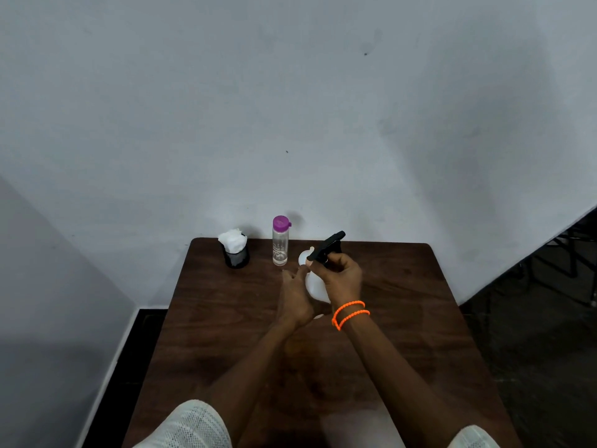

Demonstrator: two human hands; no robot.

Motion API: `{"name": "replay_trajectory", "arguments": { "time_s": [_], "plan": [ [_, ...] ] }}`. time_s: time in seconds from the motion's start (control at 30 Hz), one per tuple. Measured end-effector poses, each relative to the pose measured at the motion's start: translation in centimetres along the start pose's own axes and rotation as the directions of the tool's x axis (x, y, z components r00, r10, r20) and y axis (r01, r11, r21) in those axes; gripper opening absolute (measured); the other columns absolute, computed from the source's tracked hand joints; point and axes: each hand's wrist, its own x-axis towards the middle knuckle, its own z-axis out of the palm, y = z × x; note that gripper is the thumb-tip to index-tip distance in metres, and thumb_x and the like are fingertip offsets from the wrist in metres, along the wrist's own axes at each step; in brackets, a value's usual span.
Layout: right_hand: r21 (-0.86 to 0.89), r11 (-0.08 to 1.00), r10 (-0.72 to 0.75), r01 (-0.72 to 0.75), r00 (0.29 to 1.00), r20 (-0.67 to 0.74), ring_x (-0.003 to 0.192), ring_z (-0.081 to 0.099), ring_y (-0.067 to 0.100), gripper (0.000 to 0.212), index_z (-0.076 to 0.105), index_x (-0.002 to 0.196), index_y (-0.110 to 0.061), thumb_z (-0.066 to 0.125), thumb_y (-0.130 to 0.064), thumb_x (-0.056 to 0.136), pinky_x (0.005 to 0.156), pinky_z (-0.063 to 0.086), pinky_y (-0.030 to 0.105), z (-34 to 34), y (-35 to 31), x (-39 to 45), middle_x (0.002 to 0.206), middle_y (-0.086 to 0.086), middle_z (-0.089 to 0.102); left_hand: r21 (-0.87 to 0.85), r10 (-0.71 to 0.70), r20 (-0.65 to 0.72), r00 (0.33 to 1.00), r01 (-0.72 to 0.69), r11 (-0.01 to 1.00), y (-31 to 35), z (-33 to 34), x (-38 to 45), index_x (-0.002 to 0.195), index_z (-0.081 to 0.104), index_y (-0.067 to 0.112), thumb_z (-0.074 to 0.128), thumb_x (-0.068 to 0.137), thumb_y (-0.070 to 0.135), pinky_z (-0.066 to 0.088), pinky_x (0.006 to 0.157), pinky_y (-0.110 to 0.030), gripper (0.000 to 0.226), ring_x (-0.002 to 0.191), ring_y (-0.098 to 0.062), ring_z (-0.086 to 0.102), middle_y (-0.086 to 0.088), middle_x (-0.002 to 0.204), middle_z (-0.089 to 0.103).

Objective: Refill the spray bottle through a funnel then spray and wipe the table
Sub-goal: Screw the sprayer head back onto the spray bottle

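A white translucent spray bottle point(312, 286) stands near the middle of the brown table point(403, 318). My left hand point(295, 299) wraps around its body from the left. My right hand point(340, 276), with orange bands at the wrist, grips the black spray head point(329, 245) at the bottle's neck. A small white funnel point(303, 256) shows just behind the spray head, partly hidden. A clear bottle with a purple cap point(280, 240) stands upright behind, near the table's far edge.
A black cup stuffed with white tissue point(235, 250) stands at the far left of the table. A grey wall rises right behind the table. Dark floor lies to the right and left of it.
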Motion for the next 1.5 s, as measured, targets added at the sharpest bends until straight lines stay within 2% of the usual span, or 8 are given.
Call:
{"name": "replay_trajectory", "arguments": {
  "time_s": [0.33, 0.43, 0.53, 0.83, 0.93, 1.13, 1.27, 1.5],
  "plan": [
    [-0.375, 0.927, 0.052, -0.016, 0.995, 0.084, 0.090, 0.059, 0.012, 0.096, 0.056, 0.104, -0.013, 0.087, -0.072, 0.034, 0.071, 0.048, 0.027, -2.6, -1.2, 1.6, 0.106, 0.001, 0.056, 0.029, -0.046, 0.038, 0.998, 0.045, 0.999, -0.1, -0.6, 0.3, 0.143, 0.048, 0.033, 0.095, 0.052, 0.031, 0.053, 0.087, -0.032, 0.102, 0.106, -0.021, 0.051, -0.002, 0.116, 0.040],
    [-0.225, 0.974, 0.088, -0.028, 0.960, 0.264, 0.117, 0.057, 0.008, 0.103, 0.041, 0.141, -0.014, 0.097, -0.041, 0.059, 0.092, 0.050, 0.027, -3.9, -2.8, 2.3, 0.133, -0.001, 0.055, 0.065, -0.011, 0.049, 0.999, 0.008, 0.998, -0.3, -1.0, 0.5, 0.138, 0.053, 0.033, 0.093, 0.050, 0.034, 0.048, 0.084, -0.027, 0.096, 0.104, -0.019, 0.051, -0.003, 0.117, 0.042],
    [-0.107, 0.994, 0.050, -0.004, 0.903, 0.427, 0.114, 0.065, 0.001, 0.073, 0.054, 0.138, -0.012, 0.089, -0.011, 0.074, 0.083, 0.053, 0.018, -4.8, -4.4, 2.2, 0.130, -0.002, 0.066, 0.074, -0.004, 0.033, 0.999, 0.001, 0.997, -0.2, -1.3, 0.7, 0.136, 0.056, 0.031, 0.087, 0.042, 0.046, 0.053, 0.088, -0.031, 0.100, 0.106, -0.019, 0.051, -0.001, 0.120, 0.042],
    [-0.160, 0.947, -0.257, 0.279, 0.956, 0.143, 0.093, 0.070, 0.012, 0.039, 0.070, 0.106, -0.023, 0.090, -0.023, 0.072, 0.081, 0.057, 0.026, -3.5, -1.7, -1.5, 0.104, -0.002, 0.074, 0.011, -0.067, 0.001, 0.998, 0.067, 0.998, 0.4, -1.2, 0.8, 0.134, 0.057, 0.035, 0.089, 0.042, 0.042, 0.053, 0.085, -0.026, 0.098, 0.103, -0.017, 0.054, -0.003, 0.122, 0.043],
    [-0.137, 0.932, -0.303, 0.336, 0.929, 0.215, 0.095, 0.071, 0.011, 0.031, 0.073, 0.106, -0.019, 0.085, -0.020, 0.078, 0.078, 0.057, 0.025, -3.0, -1.4, -3.4, 0.102, -0.003, 0.075, 0.028, -0.060, 0.000, 0.998, 0.060, 0.998, 0.6, -1.2, 0.6, 0.130, 0.057, 0.035, 0.077, 0.049, 0.056, 0.033, 0.070, 0.000, 0.086, 0.091, 0.007, 0.042, -0.001, 0.124, 0.053],
    [-0.089, 0.976, -0.162, 0.201, 0.931, 0.326, 0.084, 0.072, 0.016, 0.016, 0.078, 0.099, -0.004, 0.066, 0.001, 0.089, 0.076, 0.058, 0.040, -4.1, -2.4, -0.6, 0.093, 0.009, 0.078, 0.020, -0.044, 0.034, 0.998, 0.044, 0.999, -0.1, -1.8, 0.9, 0.126, 0.061, 0.036, 0.093, 0.045, 0.035, 0.043, 0.072, -0.009, 0.087, 0.097, -0.003, 0.051, 0.000, 0.117, 0.049],
    [-0.146, 0.974, -0.092, 0.172, 0.895, 0.436, 0.102, 0.071, 0.017, 0.039, 0.068, 0.123, -0.010, 0.073, 0.003, 0.086, 0.083, 0.056, 0.035, -4.9, -3.5, 2.2, 0.113, 0.011, 0.074, 0.046, 0.025, 0.086, 0.996, -0.029, 0.999, -0.8, -1.7, 1.2, 0.119, 0.061, 0.039, 0.091, 0.040, 0.044, 0.059, 0.083, -0.035, 0.085, 0.107, -0.016, 0.057, 0.000, 0.120, 0.053],
    [-0.068, 0.990, -0.066, 0.126, 0.824, 0.562, 0.113, 0.070, 0.025, 0.064, 0.054, 0.136, -0.005, 0.074, 0.016, 0.079, 0.096, 0.057, 0.035, -4.2, -3.5, 3.0, 0.115, 0.017, 0.074, 0.061, 0.069, 0.166, 0.984, -0.080, 0.995, -0.4, -1.4, 1.2, 0.123, 0.057, 0.037, 0.090, 0.040, 0.048, 0.057, 0.084, -0.037, 0.090, 0.111, -0.020, 0.054, 0.000, 0.118, 0.051]
  ]
}}
